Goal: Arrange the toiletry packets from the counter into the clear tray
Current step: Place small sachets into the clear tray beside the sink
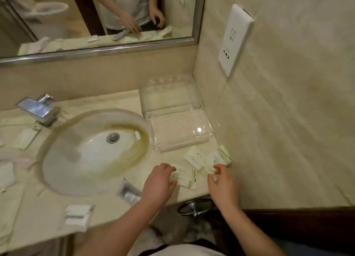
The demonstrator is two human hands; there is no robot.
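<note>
Thumb and curled fingers of the left hand (160, 178) pinch the left end of the front packet (187, 178), a pale sachet with striped ends lying flat near the counter's (107, 207) front edge, right of the sink. The right hand (221, 181) hovers just beside it with thumb and fingers half-curled and a gap between them, holding nothing (whether the fingertips brush the paper below is hard to tell). Three more packets lie in a loose cluster just behind the hands. The middle packet (194, 157) is tilted, a second packet (212, 160) overlaps its right side, and the corner packet (225, 152) lies against the right wall. All are blurred, so their print is unreadable.

Behind the cluster, the clear tray (208, 134) sits in the counter's back right corner, with a taller clear section (165, 94) at its rear against the back wall.

Left of the tray the oval sink (82, 159) is set into the counter, with a chrome faucet (39, 109) at its back left. A dark wrapped item (130, 193) lies at the sink's front rim, and a white box (77, 215) sits near the front edge. More pale sachets (26, 138) lie left of the sink. A mirror (57, 34) hangs above the back wall, and a white outlet plate (235, 42) is mounted on the right wall.
</note>
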